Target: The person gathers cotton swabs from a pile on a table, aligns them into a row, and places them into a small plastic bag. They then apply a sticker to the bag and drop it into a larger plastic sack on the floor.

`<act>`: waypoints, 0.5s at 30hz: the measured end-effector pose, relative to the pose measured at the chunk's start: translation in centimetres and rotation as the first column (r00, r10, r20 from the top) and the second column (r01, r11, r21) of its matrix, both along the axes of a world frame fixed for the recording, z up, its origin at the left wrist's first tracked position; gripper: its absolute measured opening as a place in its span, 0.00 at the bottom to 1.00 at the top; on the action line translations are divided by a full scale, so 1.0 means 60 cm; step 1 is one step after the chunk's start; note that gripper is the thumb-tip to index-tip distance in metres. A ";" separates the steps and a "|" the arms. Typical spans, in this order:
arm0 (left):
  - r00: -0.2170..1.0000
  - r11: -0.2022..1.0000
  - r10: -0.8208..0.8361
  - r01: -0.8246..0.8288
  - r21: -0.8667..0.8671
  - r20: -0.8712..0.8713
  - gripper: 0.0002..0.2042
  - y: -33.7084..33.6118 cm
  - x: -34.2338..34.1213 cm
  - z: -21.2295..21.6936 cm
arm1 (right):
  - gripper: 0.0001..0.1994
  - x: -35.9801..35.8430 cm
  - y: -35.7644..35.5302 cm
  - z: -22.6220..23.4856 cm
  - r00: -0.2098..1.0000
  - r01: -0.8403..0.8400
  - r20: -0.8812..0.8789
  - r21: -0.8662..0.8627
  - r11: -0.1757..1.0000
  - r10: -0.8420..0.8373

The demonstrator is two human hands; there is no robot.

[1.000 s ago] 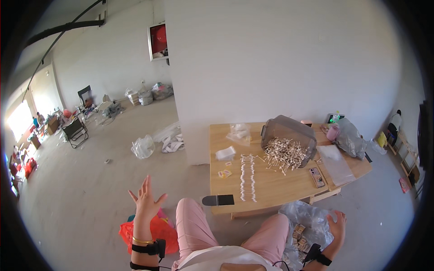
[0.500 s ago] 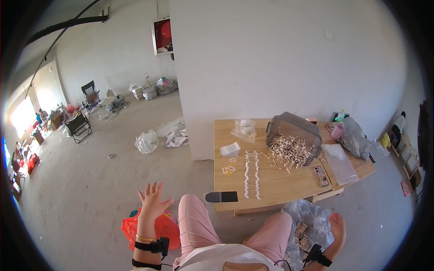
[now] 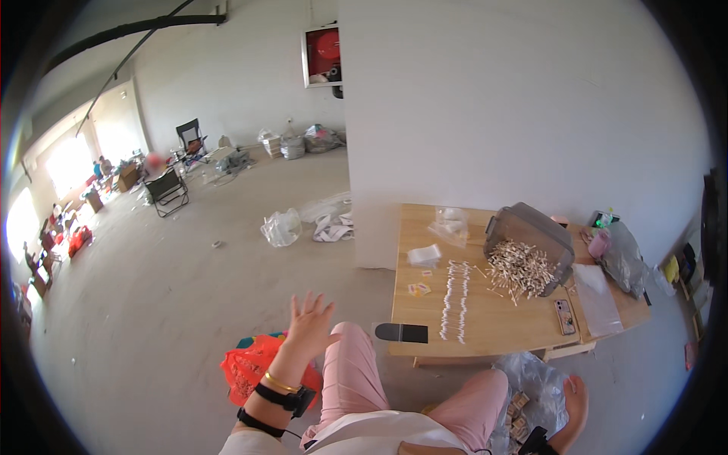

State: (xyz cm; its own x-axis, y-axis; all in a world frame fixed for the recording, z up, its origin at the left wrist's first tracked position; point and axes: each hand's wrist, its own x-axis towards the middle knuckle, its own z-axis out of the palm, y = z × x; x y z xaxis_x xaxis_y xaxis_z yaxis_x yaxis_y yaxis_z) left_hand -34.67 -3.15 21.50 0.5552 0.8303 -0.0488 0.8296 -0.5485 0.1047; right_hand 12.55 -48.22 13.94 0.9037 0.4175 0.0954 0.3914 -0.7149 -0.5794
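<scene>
Left hand (image 3: 309, 330) held near red plastic bag (image 3: 254, 368), grip spread, empty; right hand (image 3: 576, 403) beside clear plastic bag (image 3: 540, 379), grip not discernible. Bags on floor (image 3: 174, 303) judged limp, slippery, best gathered by rim; cotton swabs (image 3: 522, 269) on counter (image 3: 504, 326) light, bendable, best pinched mid-stick.

Toward the lower centre of the frame, below our bare left grip (image 3: 309, 332), we wear a rounded gold bangle (image 3: 280, 384), then an upper black strap (image 3: 271, 395) carrying a boxy black device (image 3: 302, 402), and a lower black strap (image 3: 256, 422) with a thin black cable (image 3: 293, 434) near it. Our trousers (image 3: 351, 379) are pale pink and creased; our top (image 3: 390, 431), along the bottom edge, is white. At lower right, by our bare right grip (image 3: 576, 402), sits a black unit (image 3: 535, 440), partly cut off by the frame.
</scene>
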 end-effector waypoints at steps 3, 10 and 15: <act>0.971 0.921 -0.214 0.165 0.353 0.104 0.42 -0.009 0.056 0.045 | 0.16 -0.019 0.054 0.046 0.988 -0.105 0.130 0.152 0.983 0.085; 0.749 0.945 -0.298 0.143 0.296 0.592 0.38 -0.015 0.104 0.066 | 0.17 -0.101 0.136 0.159 0.864 -0.236 -0.266 0.536 0.811 0.427; 0.800 0.961 -0.225 0.275 -0.006 0.556 0.18 -0.002 0.034 -0.005 | 0.21 -0.090 0.125 0.157 0.556 -0.469 -0.164 0.747 0.470 0.815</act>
